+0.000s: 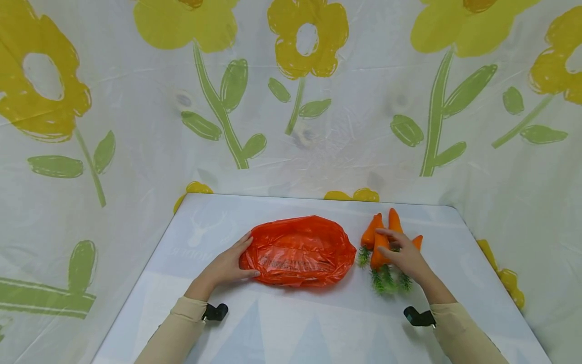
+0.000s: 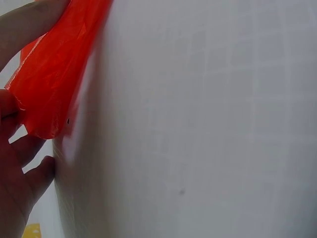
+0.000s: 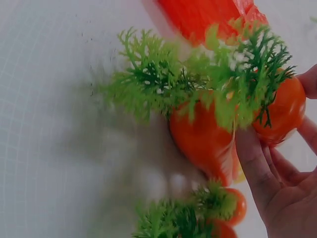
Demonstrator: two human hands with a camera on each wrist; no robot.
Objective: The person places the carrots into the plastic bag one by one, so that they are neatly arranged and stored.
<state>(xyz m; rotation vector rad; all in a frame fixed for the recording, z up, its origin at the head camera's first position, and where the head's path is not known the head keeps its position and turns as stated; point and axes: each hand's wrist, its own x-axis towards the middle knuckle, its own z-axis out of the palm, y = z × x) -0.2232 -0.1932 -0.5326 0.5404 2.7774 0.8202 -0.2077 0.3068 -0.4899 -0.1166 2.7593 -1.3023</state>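
A red plastic bag (image 1: 295,250) lies spread on the table, its mouth facing up and some dark print along its near side. My left hand (image 1: 229,263) holds the bag's left edge, thumb at the near side and fingers toward the back. In the left wrist view the red film (image 2: 54,69) runs between thumb and fingers. To the right of the bag, my right hand (image 1: 404,255) pinches an orange carrot (image 1: 380,247) with a green leafy top. Other carrots (image 1: 373,230) lie close around it; leaves (image 3: 153,74) partly cover them in the right wrist view.
The white table (image 1: 291,323) has pale blue triangles and a faint deer print. Behind and beside it hangs a white curtain (image 1: 345,116) with yellow flowers. A small black wrist camera (image 1: 215,312) sits below each hand.
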